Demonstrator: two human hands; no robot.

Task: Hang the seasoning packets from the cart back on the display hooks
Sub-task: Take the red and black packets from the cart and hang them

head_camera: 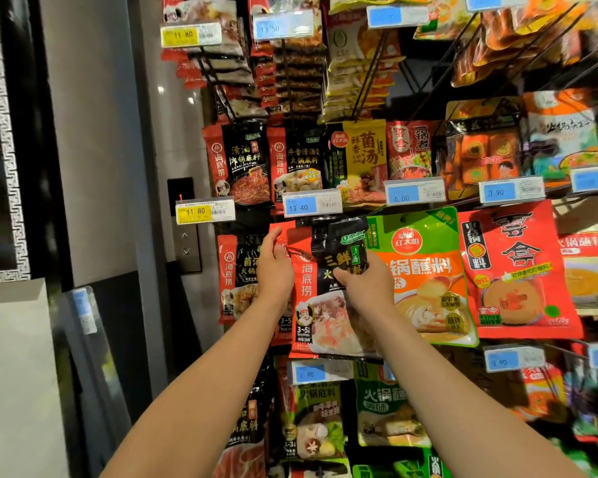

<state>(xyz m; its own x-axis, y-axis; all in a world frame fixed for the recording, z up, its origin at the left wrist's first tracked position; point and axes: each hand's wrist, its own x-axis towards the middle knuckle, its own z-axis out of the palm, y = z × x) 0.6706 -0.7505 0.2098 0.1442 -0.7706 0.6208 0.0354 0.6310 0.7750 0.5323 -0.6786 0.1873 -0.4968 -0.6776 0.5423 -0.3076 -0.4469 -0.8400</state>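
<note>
From the bottom of the frame two bare forearms reach up toward the middle. The left hand (273, 267) pinches the upper left corner of a red and black plastic seasoning packet with a soup picture (325, 298); its fingers are curled together on the red edge. The right hand (363, 284) grips the same packet near its middle, with the thumb on the front and the other fingers hidden behind, so I cannot tell how they lie.

The packet is held upright in the centre of the frame, just under the blue price tag marked 13.40 (312, 204). Its top edge is close to where a hook should be, but the hook itself is hidden, and I cannot tell if the hole is already on it.

Behind, at the right centre, a green and orange sauce packet (425, 270) and a big red sauce packet (518, 270) hang on the display.

I judge that this packet is in the middle of hanging. The cart is not in view, so how many packets remain is unknown.
</note>
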